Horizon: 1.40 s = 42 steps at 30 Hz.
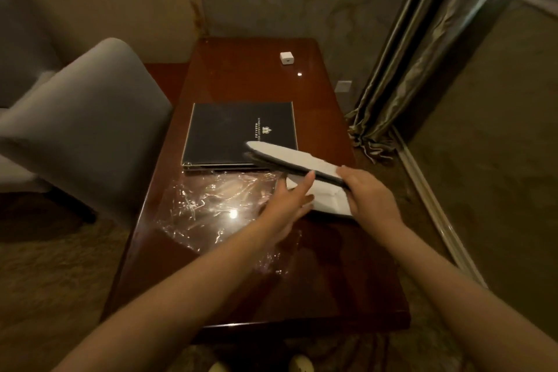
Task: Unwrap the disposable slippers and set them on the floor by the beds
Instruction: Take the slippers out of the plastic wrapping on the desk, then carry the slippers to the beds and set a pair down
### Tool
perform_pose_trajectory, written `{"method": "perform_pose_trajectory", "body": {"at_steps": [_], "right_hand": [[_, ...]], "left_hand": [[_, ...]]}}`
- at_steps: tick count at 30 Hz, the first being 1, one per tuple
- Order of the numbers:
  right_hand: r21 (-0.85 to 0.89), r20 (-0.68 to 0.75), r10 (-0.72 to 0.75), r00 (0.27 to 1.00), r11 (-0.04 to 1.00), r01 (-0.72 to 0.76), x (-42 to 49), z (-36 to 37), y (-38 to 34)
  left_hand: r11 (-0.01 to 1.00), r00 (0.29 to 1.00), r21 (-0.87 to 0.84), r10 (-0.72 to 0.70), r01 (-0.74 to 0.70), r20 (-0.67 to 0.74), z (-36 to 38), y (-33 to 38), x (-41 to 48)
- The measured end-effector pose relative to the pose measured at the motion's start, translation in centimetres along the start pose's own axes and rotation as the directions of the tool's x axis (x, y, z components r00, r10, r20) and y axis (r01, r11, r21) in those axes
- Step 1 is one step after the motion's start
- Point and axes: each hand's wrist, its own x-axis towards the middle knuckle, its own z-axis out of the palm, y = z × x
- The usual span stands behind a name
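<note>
My right hand (370, 195) grips a white disposable slipper (290, 157) with a dark sole by one end; it is lifted off the table and points up-left over the black folder. A second white slipper (327, 199) lies flat on the table under and between my hands. My left hand (285, 208) reaches across with fingers spread, its fingertips touching the raised slipper's underside and the lower slipper. The empty clear plastic wrapper (211, 205) lies crumpled on the table left of my hands.
The glossy brown wooden table (332, 281) carries a black hotel folder (241, 133) and a small white cube (286, 57) at the back. A grey armchair (87, 118) stands to the left. Curtains (422, 54) hang at right above carpeted floor (498, 190).
</note>
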Motion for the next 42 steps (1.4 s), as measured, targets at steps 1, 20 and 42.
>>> {"method": "perform_pose_trajectory", "body": {"at_steps": [1,20,42], "right_hand": [[0.003,-0.023,-0.018,1.0,1.0,0.018,-0.1,0.6,-0.4],[0.049,0.502,0.217,0.837,0.959,-0.278,6.2,8.1,7.8],[0.384,0.543,0.144,0.828,0.834,-0.396,7.9,1.7,11.1]], "left_hand": [[0.988,0.997,-0.152,-0.012,0.0,-0.079,1.7,-0.2,0.8],[0.948,0.858,-0.298,-0.245,0.114,-0.451,0.3,-4.2,9.1],[0.995,0.859,-0.096,-0.051,0.003,-0.51,-2.5,-0.8,4.9]]}}
